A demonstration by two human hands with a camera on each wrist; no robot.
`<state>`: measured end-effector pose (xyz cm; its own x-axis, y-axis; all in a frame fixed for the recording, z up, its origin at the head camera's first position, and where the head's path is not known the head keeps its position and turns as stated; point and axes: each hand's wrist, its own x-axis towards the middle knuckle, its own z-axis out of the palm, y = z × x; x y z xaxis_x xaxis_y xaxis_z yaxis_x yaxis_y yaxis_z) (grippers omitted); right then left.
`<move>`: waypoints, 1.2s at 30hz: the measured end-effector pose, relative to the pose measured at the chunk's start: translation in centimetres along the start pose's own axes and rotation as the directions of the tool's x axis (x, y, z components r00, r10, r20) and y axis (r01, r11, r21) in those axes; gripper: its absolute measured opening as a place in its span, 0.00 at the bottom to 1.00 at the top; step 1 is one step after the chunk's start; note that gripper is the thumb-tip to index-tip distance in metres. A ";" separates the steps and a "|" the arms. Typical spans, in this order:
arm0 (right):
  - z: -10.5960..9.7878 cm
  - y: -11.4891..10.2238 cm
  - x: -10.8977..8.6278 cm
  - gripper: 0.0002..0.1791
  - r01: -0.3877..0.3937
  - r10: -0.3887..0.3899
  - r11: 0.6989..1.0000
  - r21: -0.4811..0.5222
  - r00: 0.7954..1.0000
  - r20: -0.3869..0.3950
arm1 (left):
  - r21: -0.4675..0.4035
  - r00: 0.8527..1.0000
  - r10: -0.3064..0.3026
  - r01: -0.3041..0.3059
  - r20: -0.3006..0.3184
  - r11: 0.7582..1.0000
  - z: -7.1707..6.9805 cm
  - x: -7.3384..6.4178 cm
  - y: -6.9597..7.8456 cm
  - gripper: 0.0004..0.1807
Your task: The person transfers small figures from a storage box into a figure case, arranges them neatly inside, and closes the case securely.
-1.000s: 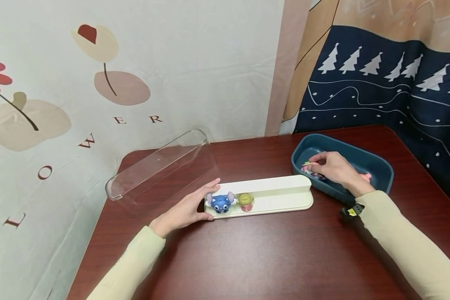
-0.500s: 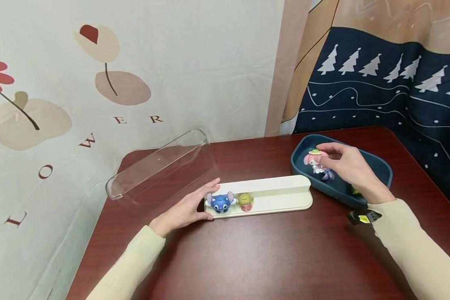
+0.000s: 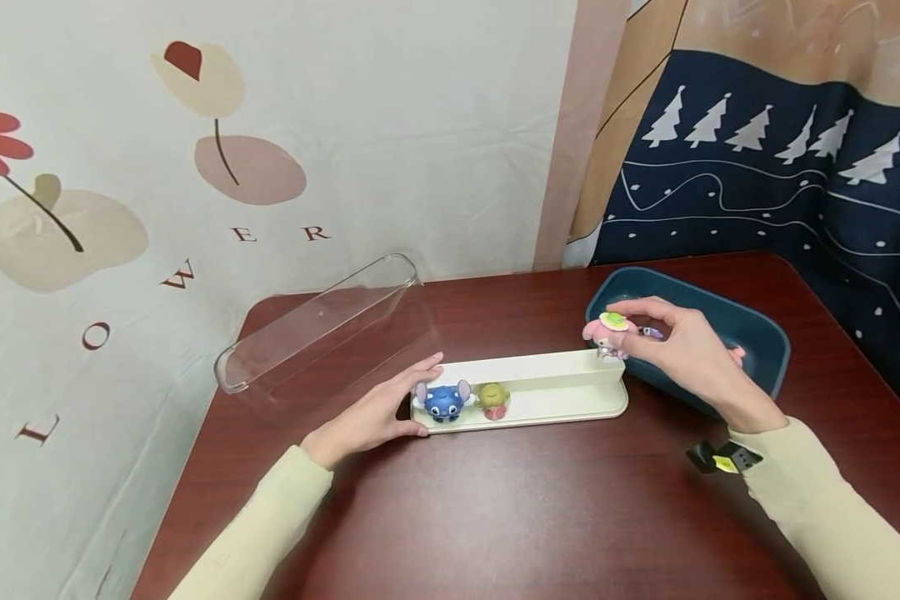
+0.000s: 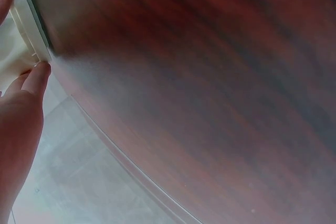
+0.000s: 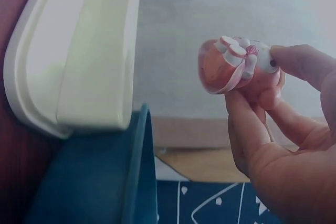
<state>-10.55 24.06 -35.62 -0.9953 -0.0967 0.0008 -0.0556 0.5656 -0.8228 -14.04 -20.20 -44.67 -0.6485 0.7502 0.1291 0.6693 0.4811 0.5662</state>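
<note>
My right hand (image 3: 678, 346) pinches a pink-hooded toy figurine (image 3: 598, 333) with a green and white top, between thumb and fingers. It hangs above the right end of a cream stepped display base (image 3: 562, 406); in the right wrist view the figurine (image 5: 218, 69) is tilted, feet showing. My left hand (image 3: 371, 421) holds the base's left end, thumb at the front corner and fingers at the back. On the base's lower step stand a blue big-eared figurine (image 3: 444, 403) and, beside it, a yellow-green figurine (image 3: 492, 398) with a pink lower part.
A dark blue bin (image 3: 750, 321) stands behind the right hand, with a pink item (image 3: 737, 356) partly visible inside. A clear plastic cover (image 3: 322, 325) lies at the back left. A patterned curtain (image 3: 420, 142) hangs behind the brown table (image 3: 525, 517).
My right hand has lifted the pink-hooded figurine out of the blue bin and brought it left and forward over the base's right end. The left hand stays at the base.
</note>
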 end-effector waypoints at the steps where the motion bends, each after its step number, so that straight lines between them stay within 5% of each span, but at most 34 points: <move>1: 0.2 -0.1 -0.1 0.29 0.018 -0.018 1.000 0.006 1.000 0.004 | 0.001 1.000 0.000 0.000 -0.001 1.000 0.0 0.0 0.0 0.51; 6: 1.3 -0.3 -0.5 0.27 0.091 -0.095 0.994 0.054 0.993 0.076 | 0.006 1.000 -0.002 0.002 -0.002 1.000 0.0 0.0 0.0 0.51; 20: 5.0 -0.2 -0.4 0.22 0.139 -0.157 0.984 0.108 0.972 0.174 | 0.016 1.000 0.004 -0.003 -0.008 1.000 0.0 0.0 0.2 0.50; 36: 8.0 0.0 -0.2 0.18 0.297 -0.282 0.954 -0.037 0.933 0.224 | 0.008 1.000 0.000 0.000 -0.001 1.000 0.0 0.1 0.0 0.51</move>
<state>-9.75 17.50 -40.16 -0.8951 -0.4332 0.1052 -0.3518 0.5415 -0.7636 -14.05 -20.14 -44.63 -0.6489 0.7497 0.1299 0.6720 0.4846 0.5600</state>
